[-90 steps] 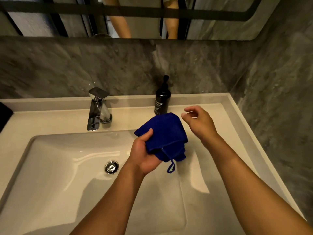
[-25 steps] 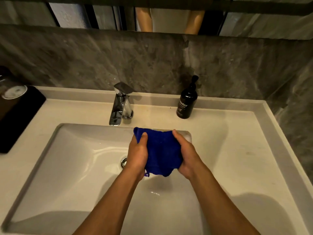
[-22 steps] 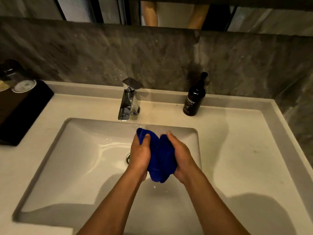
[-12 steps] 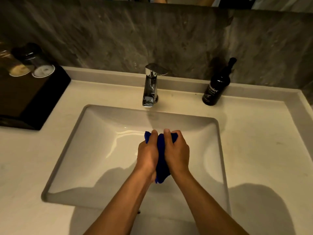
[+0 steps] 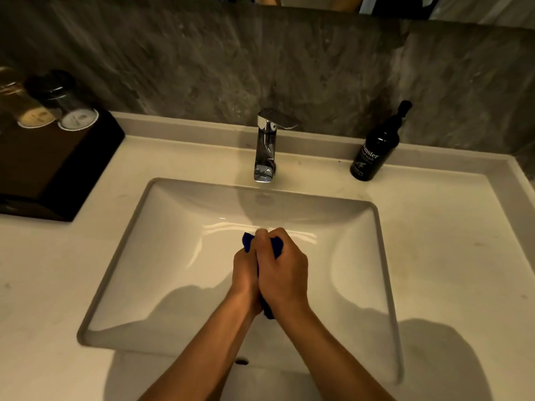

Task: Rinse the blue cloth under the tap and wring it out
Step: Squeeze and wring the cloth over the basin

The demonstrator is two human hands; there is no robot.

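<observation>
The blue cloth (image 5: pixel 277 245) is bunched tight between both fists over the middle of the white sink basin (image 5: pixel 173 256). Only small blue bits show above my fingers and below my wrists. My left hand (image 5: pixel 244 270) and my right hand (image 5: pixel 282 267) press side by side, both clenched on the cloth. The chrome tap (image 5: pixel 266 146) stands at the back rim, its spout ahead of my hands. No water stream is visible from it.
A dark hand-wash bottle (image 5: pixel 376 146) stands on the counter back right. A black tray (image 5: pixel 49 163) with two glass jars (image 5: pixel 66 108) sits at the left. A grey stone wall rises behind the counter.
The cloth went from spread between my hands to squeezed into a tight bundle. My hands came together and moved lower in the basin; the view shifted so the tap sits centred.
</observation>
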